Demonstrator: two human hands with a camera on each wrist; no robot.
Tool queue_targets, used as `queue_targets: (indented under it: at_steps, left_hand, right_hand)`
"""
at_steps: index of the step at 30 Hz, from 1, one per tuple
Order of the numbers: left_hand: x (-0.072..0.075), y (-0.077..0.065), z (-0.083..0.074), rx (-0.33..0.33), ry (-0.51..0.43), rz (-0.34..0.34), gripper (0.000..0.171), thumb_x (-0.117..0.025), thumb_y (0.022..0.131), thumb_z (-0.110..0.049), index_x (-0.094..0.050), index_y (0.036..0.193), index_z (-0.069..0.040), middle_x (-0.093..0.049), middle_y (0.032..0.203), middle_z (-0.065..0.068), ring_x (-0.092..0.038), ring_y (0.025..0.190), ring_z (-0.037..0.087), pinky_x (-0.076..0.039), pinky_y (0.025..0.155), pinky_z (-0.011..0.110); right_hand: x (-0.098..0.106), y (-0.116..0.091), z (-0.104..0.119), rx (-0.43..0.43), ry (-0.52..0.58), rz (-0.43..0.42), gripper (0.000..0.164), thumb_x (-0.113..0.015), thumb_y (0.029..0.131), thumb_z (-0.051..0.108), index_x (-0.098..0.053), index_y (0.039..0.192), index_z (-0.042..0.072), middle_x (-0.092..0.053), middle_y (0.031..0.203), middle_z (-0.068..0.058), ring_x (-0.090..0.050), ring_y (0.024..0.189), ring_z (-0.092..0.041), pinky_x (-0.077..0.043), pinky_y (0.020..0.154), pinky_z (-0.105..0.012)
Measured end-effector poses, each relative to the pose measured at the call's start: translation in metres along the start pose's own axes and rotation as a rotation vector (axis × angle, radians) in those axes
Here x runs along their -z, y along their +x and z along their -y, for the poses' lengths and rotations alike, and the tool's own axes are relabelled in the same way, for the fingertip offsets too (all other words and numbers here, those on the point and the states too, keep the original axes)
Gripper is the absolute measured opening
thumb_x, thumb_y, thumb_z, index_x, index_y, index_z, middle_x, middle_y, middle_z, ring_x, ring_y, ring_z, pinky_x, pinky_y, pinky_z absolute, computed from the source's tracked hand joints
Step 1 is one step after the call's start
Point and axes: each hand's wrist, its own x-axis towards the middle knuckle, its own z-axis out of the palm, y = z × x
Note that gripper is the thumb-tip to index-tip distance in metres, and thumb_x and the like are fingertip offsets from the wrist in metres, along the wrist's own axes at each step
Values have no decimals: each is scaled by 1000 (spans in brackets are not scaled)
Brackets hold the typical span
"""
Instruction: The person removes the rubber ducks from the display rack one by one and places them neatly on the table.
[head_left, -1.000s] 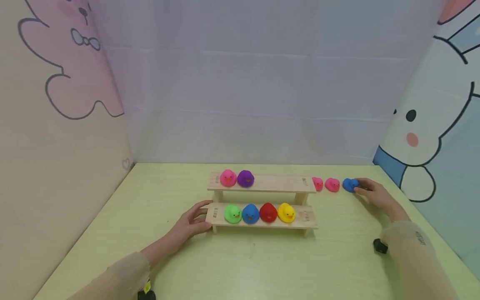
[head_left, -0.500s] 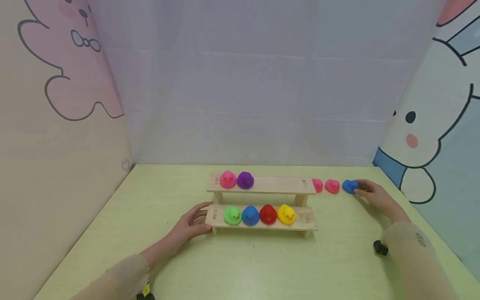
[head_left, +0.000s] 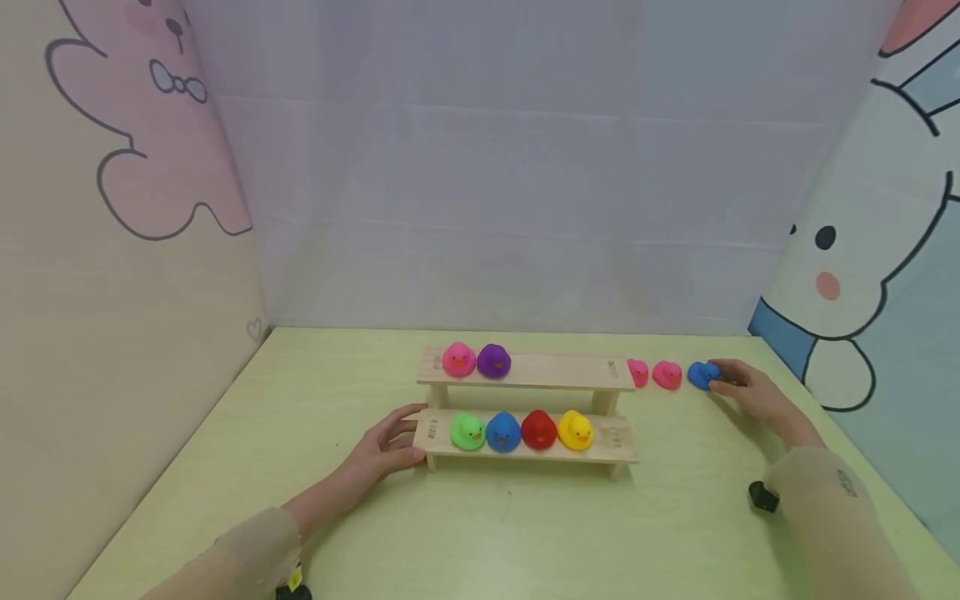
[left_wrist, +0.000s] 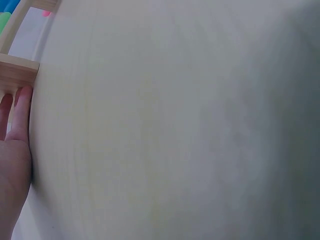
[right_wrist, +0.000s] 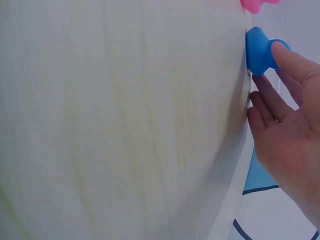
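At the left end of a two-tier wooden stand (head_left: 626, 450), my left hand (head_left: 375, 450) grips the lower shelf, thumb near its front edge and fingers toward the back. That shelf bears a green duck (head_left: 468, 432), a blue duck (head_left: 503, 432), a red duck (head_left: 539, 430) and a yellow duck (head_left: 576, 431). A pink duck (head_left: 459, 359) and a purple duck (head_left: 494, 361) sit on the upper shelf. To the right of the stand, my right hand (head_left: 756, 398) pinches another blue rubber duck (right_wrist: 257, 51) between thumb and fingers, low at the table surface.
Two pink ducks, one partly behind the stand (head_left: 637, 372) and one beside the held duck (head_left: 667, 375), line up on the pale table (head_left: 510, 533). Cloth with cartoon animals stands at both sides, and a plain white cloth (head_left: 480, 183) hangs behind.
The whole head view has shifted slightly. Both hands keep their places, the left at the stand and the right on the blue duck.
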Motion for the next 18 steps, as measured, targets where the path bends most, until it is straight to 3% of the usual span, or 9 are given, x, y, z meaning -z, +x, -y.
queue_targets:
  at_steps: [5,9,14,18]
  left_hand:
    - [1,1,1,-4,2,4,65,-63,97,-23,-31,153,-29,-43,150,15,-58,127,23,-53,98,31]
    - [1,1,2,-14,-6,7,66,-63,97,-22,-30,153,-28,-43,149,16,-59,126,23,-53,97,30]
    - [1,1,2,-21,-14,7,66,-63,96,-20,-31,153,-27,-43,149,17,-59,125,22,-53,96,29]
    - [1,1,2,-22,-12,7,66,-63,97,-20,-31,153,-27,-43,149,17,-58,126,23,-53,96,29]
  right_hand:
    - [3,3,3,7,-24,-26,72,-48,103,39,-20,152,-6,-22,152,-40,-22,139,-59,-25,107,-73]
    - [4,7,10,50,-79,-99,69,-50,103,36,-25,150,-8,-27,150,-41,-24,137,-61,-26,107,-72]
    - [3,11,33,64,-133,-197,71,-50,102,41,-28,149,-8,-30,148,-40,-28,135,-59,-29,106,-71]
    - [0,12,58,137,-123,-276,67,-51,102,37,-31,148,-6,-34,148,-37,-31,135,-56,-31,106,-70]
